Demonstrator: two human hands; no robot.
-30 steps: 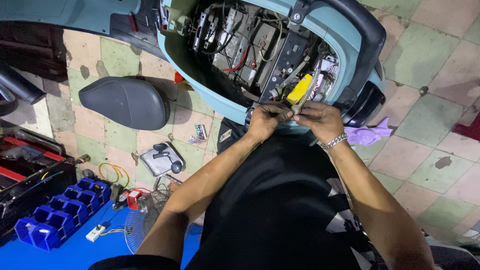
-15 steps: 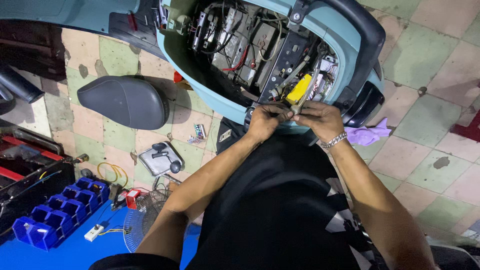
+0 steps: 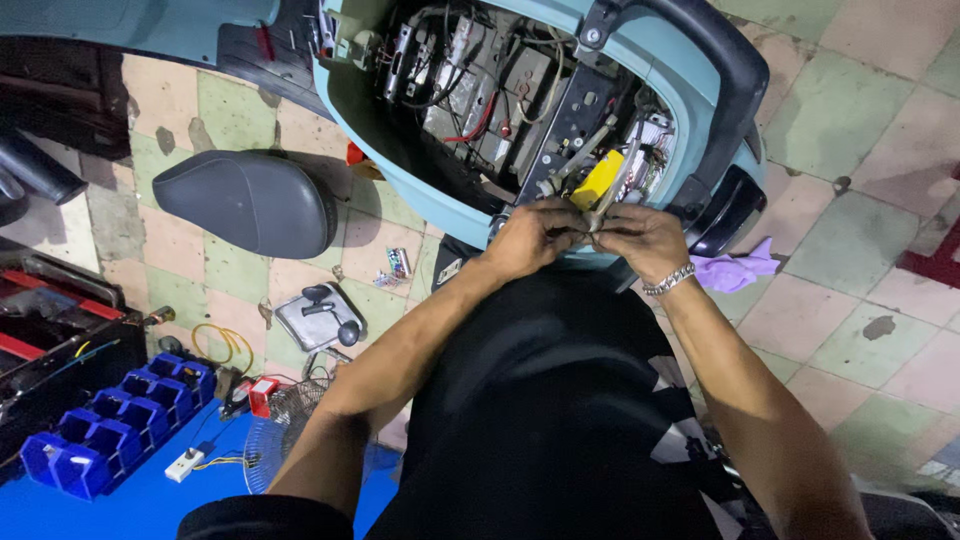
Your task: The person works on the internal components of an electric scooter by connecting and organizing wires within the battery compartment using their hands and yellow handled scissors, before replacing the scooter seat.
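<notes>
Both hands meet at scooter bay rim (image 3: pixel 420 190): left hand (image 3: pixel 535 235) pinched on wiring, right hand (image 3: pixel 640 238) closed around yellow-handled tool (image 3: pixel 598 180) rising just above its knuckles; advise steadying wrists, small moves.

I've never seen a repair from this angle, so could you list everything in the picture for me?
Scooter body: one, light blue, top, compartment open, wiring showing.
Yellow part: one, at the compartment edge by the hands.
Seat: one, dark grey, on the tiled floor, left.
Purple cloth: one, floor, right.
Bin rack: one, blue, lower left.
Small fan: one, wire guard, bottom.
Left hand: at the compartment edge, fingers curled.
Right hand: beside it, silver bracelet on the wrist.
</notes>
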